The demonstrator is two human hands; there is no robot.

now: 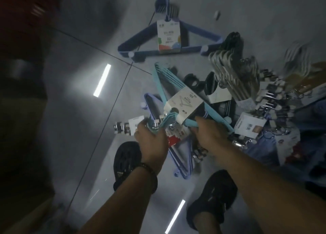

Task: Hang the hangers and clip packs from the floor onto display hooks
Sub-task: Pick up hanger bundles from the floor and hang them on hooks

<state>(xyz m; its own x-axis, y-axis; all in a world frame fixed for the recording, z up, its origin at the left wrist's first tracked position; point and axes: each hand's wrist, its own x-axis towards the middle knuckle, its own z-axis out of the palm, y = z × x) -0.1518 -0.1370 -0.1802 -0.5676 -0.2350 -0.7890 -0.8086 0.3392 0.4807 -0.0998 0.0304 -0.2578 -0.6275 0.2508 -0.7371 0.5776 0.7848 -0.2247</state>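
Observation:
A pack of light-blue hangers [169, 82] with a white paper label is held above the grey tiled floor. My left hand [150, 136] is closed around its bunched hooks, and my right hand [210, 133] grips its lower bar. Under them lies a lilac hanger pack [178, 156] with a red label. A dark-blue hanger pack [141, 37] with a white label lies flat farther away. Metal clip packs [123, 127] sit left of my left hand. Several more clip packs [275, 96] and a grey hanger bundle [231, 74] are piled at the right.
My two black shoes [127, 163] stand on the glossy floor close below the pile. Black clips [194, 82] and white cards lie in the heap at the right. A dark shelf unit [21, 74] fills the left edge. Ceiling lights reflect in the tiles.

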